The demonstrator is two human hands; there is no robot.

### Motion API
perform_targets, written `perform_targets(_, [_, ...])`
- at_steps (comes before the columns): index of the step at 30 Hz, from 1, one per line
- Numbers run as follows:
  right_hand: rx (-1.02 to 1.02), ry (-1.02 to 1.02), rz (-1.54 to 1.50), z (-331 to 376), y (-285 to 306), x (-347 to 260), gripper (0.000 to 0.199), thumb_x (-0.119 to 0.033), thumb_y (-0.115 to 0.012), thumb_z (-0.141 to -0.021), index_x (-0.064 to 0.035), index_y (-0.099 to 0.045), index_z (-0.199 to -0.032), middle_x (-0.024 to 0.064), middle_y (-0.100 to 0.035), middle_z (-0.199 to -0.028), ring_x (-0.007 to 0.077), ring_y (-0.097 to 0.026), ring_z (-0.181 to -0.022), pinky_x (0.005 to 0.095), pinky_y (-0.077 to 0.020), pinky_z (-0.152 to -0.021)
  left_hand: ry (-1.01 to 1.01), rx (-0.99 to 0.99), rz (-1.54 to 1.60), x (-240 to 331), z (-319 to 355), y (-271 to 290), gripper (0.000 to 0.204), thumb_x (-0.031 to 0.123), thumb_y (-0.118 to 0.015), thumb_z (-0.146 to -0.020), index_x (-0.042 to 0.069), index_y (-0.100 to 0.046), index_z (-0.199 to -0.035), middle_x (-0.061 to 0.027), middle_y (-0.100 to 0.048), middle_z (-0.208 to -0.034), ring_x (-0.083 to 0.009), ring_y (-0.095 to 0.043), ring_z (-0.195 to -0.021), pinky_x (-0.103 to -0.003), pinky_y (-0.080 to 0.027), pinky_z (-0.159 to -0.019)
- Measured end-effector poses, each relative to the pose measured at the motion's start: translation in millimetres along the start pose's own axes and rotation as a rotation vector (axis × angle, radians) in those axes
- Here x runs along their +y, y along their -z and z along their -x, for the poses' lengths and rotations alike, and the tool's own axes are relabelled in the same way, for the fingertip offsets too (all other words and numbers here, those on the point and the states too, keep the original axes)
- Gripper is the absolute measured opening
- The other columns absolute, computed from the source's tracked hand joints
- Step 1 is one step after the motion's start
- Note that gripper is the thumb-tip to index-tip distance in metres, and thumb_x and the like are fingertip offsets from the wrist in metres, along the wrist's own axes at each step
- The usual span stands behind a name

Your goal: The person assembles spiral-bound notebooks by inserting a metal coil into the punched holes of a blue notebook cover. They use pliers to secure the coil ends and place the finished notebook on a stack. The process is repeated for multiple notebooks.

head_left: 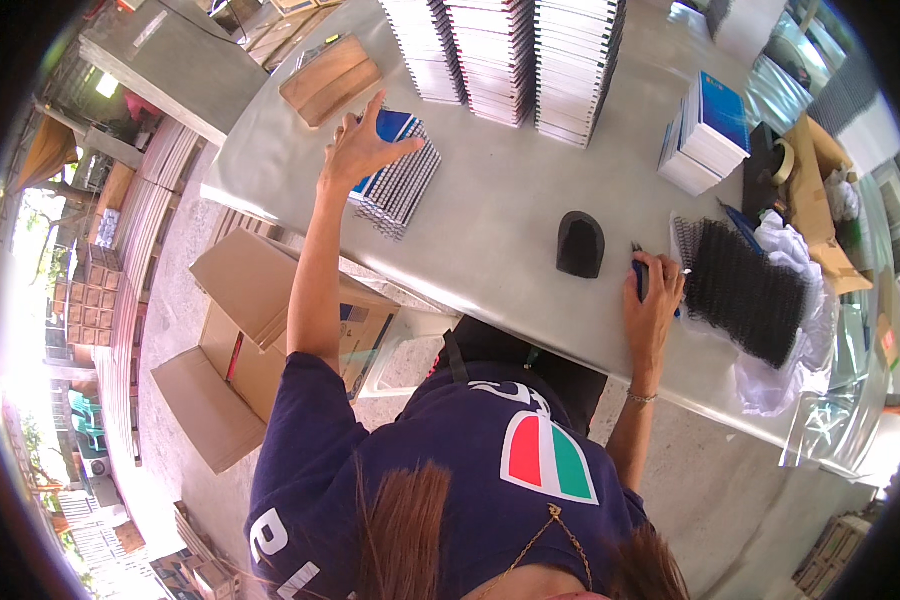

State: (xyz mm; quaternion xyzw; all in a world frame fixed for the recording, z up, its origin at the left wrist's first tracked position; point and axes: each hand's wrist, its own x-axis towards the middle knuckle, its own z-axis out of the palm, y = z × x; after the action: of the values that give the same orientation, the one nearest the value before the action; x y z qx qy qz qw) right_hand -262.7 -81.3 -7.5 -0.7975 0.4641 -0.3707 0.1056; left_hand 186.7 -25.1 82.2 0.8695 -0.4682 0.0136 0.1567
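Notebooks (398, 180) lie fanned in a stack at the table's (510, 215) left edge; my left hand (358, 150) rests spread on top, gripping nothing. My right hand (654, 295) closes on a blue tool (641, 278) beside black coils (742, 288).

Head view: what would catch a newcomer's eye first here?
Probably the tall white stacks of bound books along the far edge of the grey table. Next, the left hand stretched out onto a fanned pile of blue-covered spiral notebooks. The right hand rests on a small blue object beside a heap of black binding coils at the right.
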Motion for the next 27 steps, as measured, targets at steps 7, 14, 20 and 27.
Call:
perform_targets(7, [0.044,0.086,-0.027,-11.4,6.8,0.3,0.024,-0.007,-0.067,-0.087,-0.0055,-0.062,-0.111,0.0141,-0.057,-0.112,0.0318,-0.053,-0.103,0.0443,-0.0405,-0.096,0.045,-0.016,0.005,12.4,10.2,10.5,0.114,0.077,-0.072,-0.063,0.029,-0.025,-0.156,-0.0334,-0.033,-0.148,-0.0528,-0.029,-0.140,-0.066,-0.025,-0.110])
perform_targets(14, [0.486,-0.100,-0.356,-137.8,48.3,25.1,0.035,-0.028,-0.061,-0.099,0.0020,-0.062,-0.116,0.0191,-0.062,-0.100,0.0285,-0.059,-0.096,0.0358,-0.0505,-0.081,-0.215,0.278,0.070,66.0,57.2,37.6,0.091,0.059,-0.071,-0.081,0.026,-0.029,-0.155,-0.0228,-0.030,-0.152,-0.0448,-0.026,-0.142,-0.061,-0.025,-0.112])
perform_targets(20, [0.283,-0.363,-0.336,-218.6,24.1,106.2,0.060,-0.049,-0.064,-0.092,0.0093,-0.063,-0.109,0.0210,-0.067,-0.092,0.0307,-0.065,-0.086,0.0382,-0.0511,-0.078,-0.478,0.151,0.376,107.1,104.8,4.1,0.074,0.030,-0.077,-0.084,0.018,-0.042,-0.148,-0.0188,-0.035,-0.148,-0.0398,-0.032,-0.138,-0.050,-0.029,-0.114])
perform_targets(27, [0.561,-0.167,-0.211,-208.1,49.0,78.0,0.022,-0.015,-0.067,-0.090,0.0022,-0.063,-0.103,0.0178,-0.067,-0.084,0.0274,-0.066,-0.077,0.0383,-0.0502,-0.074,-0.536,-0.207,0.744,158.2,143.0,-24.4,0.061,0.018,-0.075,-0.084,0.014,-0.053,-0.140,-0.0162,-0.036,-0.149,-0.0350,-0.036,-0.138,-0.047,-0.035,-0.111])
